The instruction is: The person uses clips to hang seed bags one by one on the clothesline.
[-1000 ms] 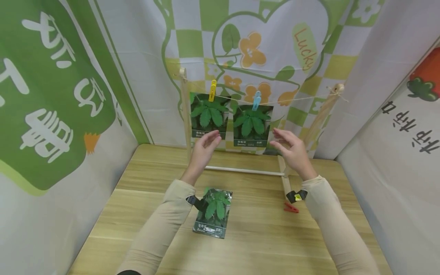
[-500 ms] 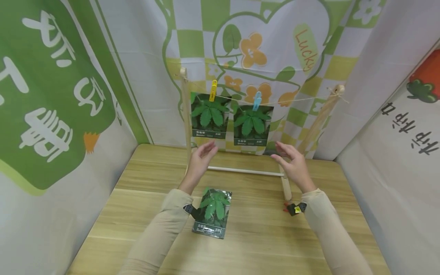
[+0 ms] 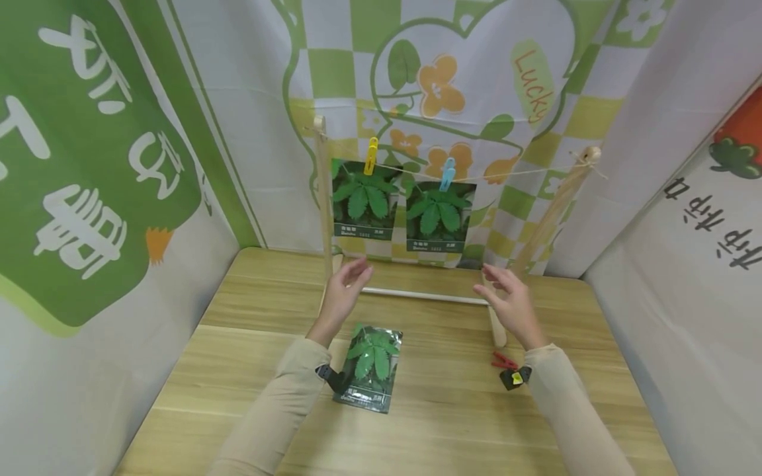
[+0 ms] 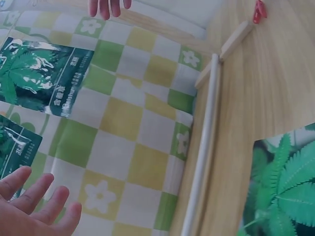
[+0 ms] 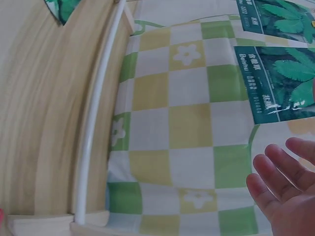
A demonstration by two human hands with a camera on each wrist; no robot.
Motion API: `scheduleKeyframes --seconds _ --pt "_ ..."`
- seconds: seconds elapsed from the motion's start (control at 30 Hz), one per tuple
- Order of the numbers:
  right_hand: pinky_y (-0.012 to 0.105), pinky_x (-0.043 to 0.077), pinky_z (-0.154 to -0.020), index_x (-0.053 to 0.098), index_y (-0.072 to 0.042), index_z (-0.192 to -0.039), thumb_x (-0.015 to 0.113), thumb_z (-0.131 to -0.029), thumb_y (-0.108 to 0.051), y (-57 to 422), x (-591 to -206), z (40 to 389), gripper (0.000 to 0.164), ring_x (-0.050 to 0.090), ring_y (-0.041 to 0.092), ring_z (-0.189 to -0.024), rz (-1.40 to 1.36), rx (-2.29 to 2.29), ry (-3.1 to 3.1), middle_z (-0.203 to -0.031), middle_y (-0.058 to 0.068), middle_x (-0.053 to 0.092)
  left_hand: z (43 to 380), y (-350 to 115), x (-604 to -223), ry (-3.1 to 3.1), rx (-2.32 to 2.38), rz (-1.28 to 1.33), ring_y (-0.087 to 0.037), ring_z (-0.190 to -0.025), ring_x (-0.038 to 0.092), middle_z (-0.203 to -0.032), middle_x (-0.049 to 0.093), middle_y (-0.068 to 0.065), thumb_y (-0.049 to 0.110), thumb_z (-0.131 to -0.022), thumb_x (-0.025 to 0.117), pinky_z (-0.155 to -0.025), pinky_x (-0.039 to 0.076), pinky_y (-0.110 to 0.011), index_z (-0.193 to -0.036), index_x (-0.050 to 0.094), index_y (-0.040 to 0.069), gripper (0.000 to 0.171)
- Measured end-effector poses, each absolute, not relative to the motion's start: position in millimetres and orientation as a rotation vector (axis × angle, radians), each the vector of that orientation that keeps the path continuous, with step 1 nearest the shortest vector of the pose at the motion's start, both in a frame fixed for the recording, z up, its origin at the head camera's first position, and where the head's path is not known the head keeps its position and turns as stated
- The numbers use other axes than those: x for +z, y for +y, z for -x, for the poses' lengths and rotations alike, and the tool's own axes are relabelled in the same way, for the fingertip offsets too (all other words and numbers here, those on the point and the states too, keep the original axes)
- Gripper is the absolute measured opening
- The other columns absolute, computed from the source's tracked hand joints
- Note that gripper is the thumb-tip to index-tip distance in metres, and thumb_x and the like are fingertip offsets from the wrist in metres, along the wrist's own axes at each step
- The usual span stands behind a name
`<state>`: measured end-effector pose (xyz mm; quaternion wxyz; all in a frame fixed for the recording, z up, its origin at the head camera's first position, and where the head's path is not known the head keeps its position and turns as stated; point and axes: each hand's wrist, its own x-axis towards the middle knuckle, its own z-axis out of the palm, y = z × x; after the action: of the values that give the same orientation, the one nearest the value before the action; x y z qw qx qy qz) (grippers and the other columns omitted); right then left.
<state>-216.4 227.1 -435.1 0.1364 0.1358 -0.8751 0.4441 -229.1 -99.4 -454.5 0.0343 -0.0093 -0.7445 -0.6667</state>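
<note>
Two green seed packets hang side by side from a string (image 3: 524, 173). A yellow clothespin (image 3: 371, 157) clips the left packet (image 3: 364, 201), and a light blue clothespin (image 3: 448, 174) clips the right packet (image 3: 440, 217). My left hand (image 3: 344, 291) is raised below the left packet, fingers relaxed and holding nothing. Below and right of the right packet, my right hand (image 3: 513, 303) is likewise relaxed, with nothing in it. A third seed packet (image 3: 372, 367) lies on the table near my left wrist, its left edge partly behind the wrist camera. A red clothespin (image 3: 505, 360) lies beside my right wrist.
The string is tied between two wooden posts, the left post (image 3: 324, 198) and the right post (image 3: 556, 205). A white rod (image 3: 425, 295) joins their feet low across the wooden table (image 3: 452, 410). A checkered cloth (image 3: 330, 73) hangs behind, with fabric walls on both sides.
Both hands have come down and back from the hanging packets, toward the person. The packets and clothespins stay in place.
</note>
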Motion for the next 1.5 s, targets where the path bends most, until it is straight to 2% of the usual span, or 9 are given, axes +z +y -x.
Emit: scheduleKeyframes --seconds 0.27,0.37,0.53,0.73,0.83,0.93,1.0,1.27,1.5 --pt "0.052 0.049 -0.096 0.054 0.002 -0.134 0.07 -0.09 -0.013 233.8 -452.7 211.2 0.05 0.058 0.037 -0.113 -0.346 1.31 -2.543 -0.127 0.024 0.06 227.4 -96.4 -470.1 -2.288 -2.067 -0.011 -0.034 -0.127 0.053 -0.137 0.056 -0.02 0.027 -0.096 0.062 -0.111 0.041 -0.046 -0.137 0.05 0.001 0.05" --pt "0.052 0.048 -0.098 0.053 -0.001 -0.137 0.07 -0.09 -0.016 236.9 -457.7 207.5 0.052 0.058 0.036 -0.115 -0.306 1.346 -2.556 -0.129 0.022 0.059 226.5 -95.9 -477.3 -2.31 -2.066 -0.049 -0.033 -0.128 0.053 -0.138 0.056 -0.019 0.03 -0.095 0.063 -0.111 0.04 -0.046 -0.138 0.05 0.003 0.052" --pt "0.036 0.048 -0.1 0.054 -0.001 -0.136 0.07 -0.091 -0.019 241.6 -465.9 201.1 0.052 0.059 0.035 -0.117 -0.244 1.358 -2.582 -0.13 0.021 0.06 223.5 -94.6 -484.8 -2.329 -2.069 -0.08 -0.033 -0.128 0.053 -0.138 0.056 -0.019 0.03 -0.095 0.063 -0.11 0.041 -0.047 -0.137 0.051 0.005 0.051" --pt "0.053 0.047 -0.101 0.049 0.0 -0.139 0.066 -0.094 -0.026 247.5 -478.1 194.8 0.055 0.057 0.04 -0.117 -0.184 1.378 -2.637 -0.132 0.021 0.057 216.5 -92.7 -490.5 -2.323 -2.079 -0.077 -0.037 -0.127 0.052 -0.136 0.055 -0.023 0.03 -0.094 0.064 -0.11 0.041 -0.047 -0.136 0.051 -0.001 0.053" --pt "0.043 0.049 -0.099 0.05 0.0 -0.139 0.066 -0.094 -0.027 249.7 -483.9 192.8 0.055 0.058 0.037 -0.117 -0.169 1.379 -2.634 -0.131 0.019 0.059 213.7 -91.8 -496.5 -2.307 -2.081 -0.073 -0.039 -0.127 0.052 -0.135 0.056 -0.025 0.027 -0.094 0.064 -0.109 0.042 -0.048 -0.135 0.05 -0.004 0.053" --pt "0.021 0.047 -0.094 0.052 0.0 -0.137 0.067 -0.093 -0.026 251.5 -489.3 191.4 0.053 0.059 0.033 -0.115 -0.17 1.359 -2.619 -0.128 0.018 0.061 211.3 -91.8 -501.5 -2.312 -2.084 -0.092 -0.039 -0.126 0.052 -0.133 0.056 -0.025 0.025 -0.094 0.064 -0.109 0.042 -0.048 -0.135 0.05 -0.004 0.052" --pt "0.018 0.047 -0.093 0.053 0.0 -0.136 0.068 -0.092 -0.024 253.0 -493.3 190.7 0.052 0.058 0.032 -0.115 -0.176 1.344 -2.614 -0.127 0.018 0.062 212.2 -92.5 -509.6 -2.322 -2.075 -0.103 -0.038 -0.125 0.053 -0.133 0.057 -0.023 0.028 -0.094 0.065 -0.108 0.043 -0.048 -0.134 0.051 -0.003 0.053" --pt "0.056 0.048 -0.097 0.055 0.004 -0.133 0.069 -0.091 -0.017 258.9 -508.3 185.3 0.049 0.06 0.04 -0.112 -0.147 1.319 -2.627 -0.126 0.026 0.06 205.0 -91.8 -521.8 -2.395 -2.021 -0.19 -0.037 -0.126 0.053 -0.136 0.057 -0.021 0.034 -0.093 0.066 -0.106 0.045 -0.048 -0.136 0.052 0.001 0.056" --pt "0.057 0.045 -0.1 0.052 0.005 -0.135 0.068 -0.092 -0.024 267.2 -521.7 177.3 0.055 0.055 0.043 -0.118 -0.051 1.348 -2.723 -0.129 0.027 0.057 201.0 -94.1 -537.2 -2.435 -1.989 -0.249 -0.038 -0.126 0.053 -0.137 0.055 -0.022 0.034 -0.092 0.066 -0.107 0.044 -0.049 -0.136 0.051 0.003 0.056"
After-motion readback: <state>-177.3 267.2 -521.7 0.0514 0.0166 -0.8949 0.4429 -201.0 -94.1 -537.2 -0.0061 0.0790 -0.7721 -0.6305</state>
